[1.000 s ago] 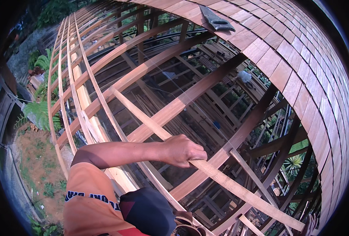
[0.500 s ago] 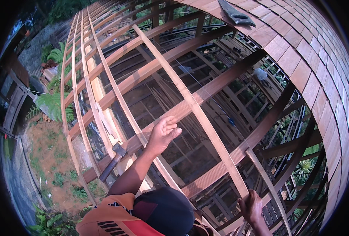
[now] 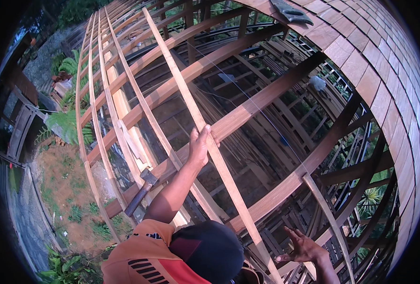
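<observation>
A long, pale wooden batten (image 3: pixel 229 180) lies slantwise across the brown rafters (image 3: pixel 248 113). My left hand (image 3: pixel 200 147) is closed around it near the middle, thumb on top, where it crosses one rafter. Lower down and to the right, my right hand (image 3: pixel 303 248) is off the batten, fingers spread with nothing in them. Beside my left forearm, a hammer (image 3: pixel 140 193) with a dark head rests on the roof frame. Another batten (image 3: pixel 327 210), curved in this view, is just right of my right hand.
Overlapping wooden shingles (image 3: pixel 361 57) cover the right side, with a dark flat piece (image 3: pixel 293 13) on top. A taut string (image 3: pixel 252 100) crosses the frame. Fixed battens (image 3: pixel 139 94) run at left; gaps between rafters drop to stacked timber. A dark cap (image 3: pixel 207 248) and orange shirt (image 3: pixel 141 251) fill the lower middle.
The batten has shifted left and up toward the far end. My left hand, empty before, has taken hold of it. My right hand has let go of its lower part and opened.
</observation>
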{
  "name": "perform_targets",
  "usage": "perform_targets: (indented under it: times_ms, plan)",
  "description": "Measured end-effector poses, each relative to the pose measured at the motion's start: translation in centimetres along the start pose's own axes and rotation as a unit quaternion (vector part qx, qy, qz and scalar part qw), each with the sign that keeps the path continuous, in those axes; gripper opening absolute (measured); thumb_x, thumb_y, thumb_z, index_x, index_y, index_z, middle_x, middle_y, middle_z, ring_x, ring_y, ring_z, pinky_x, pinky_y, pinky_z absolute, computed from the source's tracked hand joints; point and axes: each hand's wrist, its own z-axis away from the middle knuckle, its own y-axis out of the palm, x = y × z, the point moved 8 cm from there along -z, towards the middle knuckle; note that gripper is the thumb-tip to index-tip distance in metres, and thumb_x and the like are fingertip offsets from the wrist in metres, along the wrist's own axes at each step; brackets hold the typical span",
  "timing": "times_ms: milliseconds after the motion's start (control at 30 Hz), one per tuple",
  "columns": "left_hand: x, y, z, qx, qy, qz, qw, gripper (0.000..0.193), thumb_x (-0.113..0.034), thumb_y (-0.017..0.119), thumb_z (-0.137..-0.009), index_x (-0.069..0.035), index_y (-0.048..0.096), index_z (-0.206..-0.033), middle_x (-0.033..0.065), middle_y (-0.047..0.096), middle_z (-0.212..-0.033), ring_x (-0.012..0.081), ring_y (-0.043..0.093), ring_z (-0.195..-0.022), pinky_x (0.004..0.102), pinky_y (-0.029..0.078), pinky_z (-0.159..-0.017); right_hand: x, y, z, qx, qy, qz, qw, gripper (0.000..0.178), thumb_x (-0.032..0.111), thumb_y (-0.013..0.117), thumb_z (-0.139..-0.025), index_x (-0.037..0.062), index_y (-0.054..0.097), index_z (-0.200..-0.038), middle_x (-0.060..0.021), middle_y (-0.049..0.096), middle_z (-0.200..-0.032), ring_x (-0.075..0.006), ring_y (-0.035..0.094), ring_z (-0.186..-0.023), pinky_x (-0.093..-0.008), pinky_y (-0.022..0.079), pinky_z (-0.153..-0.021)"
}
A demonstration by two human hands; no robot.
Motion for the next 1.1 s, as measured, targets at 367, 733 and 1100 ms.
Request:
perform_targets:
  times_ms: [367,733,1100]
  plan:
    - [-3.8,-4.8,-16.9,-0.07,0.003,0.067,0.995,0.03,-0.034,0.057,-0.101,-0.005,0.052,-0.095,0.0106,0.056,-0.077,0.0216,0.056,-0.062,0.0362,0.051,-0.055,-11.1,16.7,6.8,-0.091,0.147,-0.177,0.969,0.092,0.039,0.068,-0.092,-0.0064,0.016,-0.152,-0.0237,0.07,-0.089,-0.0391,0.065,-0.1,-0.0509,0.043,-0.103]
    - [-3.8,-4.0,-6.7,0.034,-0.096,-0.116,0.988,0.102,-0.08,0.036,-0.091,-0.001,0.024,-0.154,0.018,0.042,-0.149,0.0241,0.052,-0.113,0.0438,0.044,-0.098,5.5,0.2,-3.3,-0.241,-0.046,-0.138,0.96,0.048,0.039,0.068,-0.092,-0.0035,0.049,-0.103,-0.0286,0.062,-0.071,-0.052,0.062,-0.07,-0.0549,0.05,-0.064]
    - [0.1,1.1,7.4,0.077,-0.072,-0.039,0.994,0.039,-0.009,0.066,-0.095,0.001,0.051,-0.13,0.0083,0.065,-0.112,0.0172,0.066,-0.098,0.037,0.057,-0.085,5.2,2.4,-6.0,-0.257,-0.065,-0.12,0.957,0.059,0.041,0.07,-0.09,-0.0035,0.046,-0.122,-0.0288,0.065,-0.074,-0.0503,0.066,-0.075,-0.0541,0.053,-0.068]
